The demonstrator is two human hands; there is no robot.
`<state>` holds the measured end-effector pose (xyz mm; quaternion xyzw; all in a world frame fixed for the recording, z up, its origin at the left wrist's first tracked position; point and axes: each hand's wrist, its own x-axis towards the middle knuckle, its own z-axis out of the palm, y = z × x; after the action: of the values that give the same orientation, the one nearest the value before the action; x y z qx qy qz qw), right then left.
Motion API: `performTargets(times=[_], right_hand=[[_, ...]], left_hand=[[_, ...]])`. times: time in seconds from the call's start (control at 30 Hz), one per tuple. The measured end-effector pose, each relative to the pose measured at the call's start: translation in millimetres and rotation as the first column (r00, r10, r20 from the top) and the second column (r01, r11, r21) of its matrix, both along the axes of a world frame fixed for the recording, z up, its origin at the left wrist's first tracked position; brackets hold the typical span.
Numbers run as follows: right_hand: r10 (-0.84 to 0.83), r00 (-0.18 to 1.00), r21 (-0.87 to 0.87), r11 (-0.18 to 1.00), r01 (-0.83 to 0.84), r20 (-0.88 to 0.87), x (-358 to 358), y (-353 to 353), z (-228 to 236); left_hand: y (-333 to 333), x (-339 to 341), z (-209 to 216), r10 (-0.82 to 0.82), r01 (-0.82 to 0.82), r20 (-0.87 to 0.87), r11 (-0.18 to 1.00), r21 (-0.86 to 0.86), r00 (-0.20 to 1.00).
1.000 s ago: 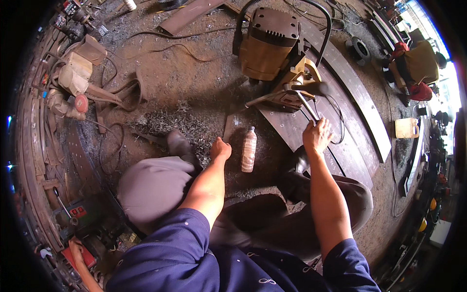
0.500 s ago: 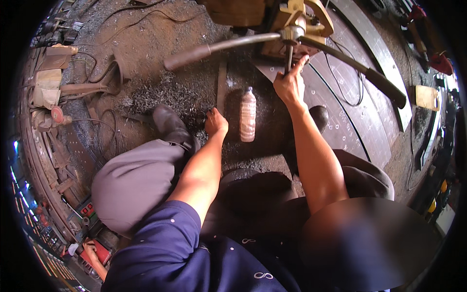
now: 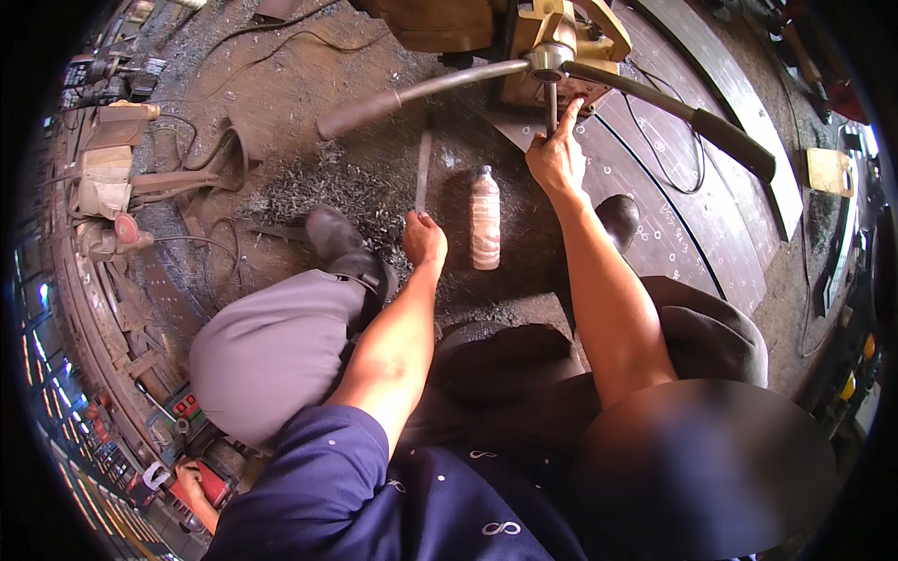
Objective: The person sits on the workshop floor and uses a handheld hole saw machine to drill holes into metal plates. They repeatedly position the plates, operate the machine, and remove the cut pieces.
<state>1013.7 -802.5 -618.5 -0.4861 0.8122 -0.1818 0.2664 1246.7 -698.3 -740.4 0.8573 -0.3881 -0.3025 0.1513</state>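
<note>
My left hand (image 3: 426, 239) is closed at the near end of a narrow flat metal strip (image 3: 424, 168), which points away from me over the dark floor. To its right a clear plastic bottle (image 3: 485, 220) with a dark cap stands or lies; which, I cannot tell. My right hand (image 3: 558, 166) reaches up to a yellow drilling machine (image 3: 552, 28), index finger stretched onto its reddish front panel (image 3: 573, 92), thumb apart. Its other fingers are partly hidden. Just above that hand are the machine's hub and long spoked handle (image 3: 725, 140), untouched.
Marked steel plates (image 3: 673, 201) lie under and right of the machine, a cable looping over them. Metal shavings (image 3: 327, 192) are heaped beside my left boot (image 3: 337, 238). Steel parts and cables line the left side. Another person's hand (image 3: 190, 481) is at a red box, lower left.
The view has shifted slightly. The metal strip by my left hand now looks brighter and narrower, at a changed angle. My right index finger stays at the machine's panel.
</note>
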Motion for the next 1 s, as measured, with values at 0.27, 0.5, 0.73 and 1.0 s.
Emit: performTargets(times=[0.27, 0.5, 0.73, 1.0], right_hand=[[0.004, 0.999, 0.012, 1.000, -0.005, 0.047, 4.2, 1.6, 4.2], [-0.028, 0.999, -0.076, 0.997, 0.031, 0.040, -3.1, 3.0, -9.0], [-0.023, 0.999, -0.072, 0.997, 0.026, 0.045, -8.1, 4.1, -8.0], [0.008, 0.998, -0.034, 0.999, -0.006, 0.069, 4.5, 1.2, 12.5]], left_hand=[[-58.8, -39.0, 64.3, 0.004, -0.006, -0.570, 1.000, -0.002, 0.822], [-66.1, -45.7, 71.6, 0.218, -0.298, -0.600, 0.954, -0.036, 0.770], [-60.4, -46.2, 59.0, 0.025, 0.074, -0.482, 0.980, 0.185, 0.876], [-70.2, -8.3, 31.9, 0.673, -0.735, -0.627, 0.639, 0.226, 0.392]])
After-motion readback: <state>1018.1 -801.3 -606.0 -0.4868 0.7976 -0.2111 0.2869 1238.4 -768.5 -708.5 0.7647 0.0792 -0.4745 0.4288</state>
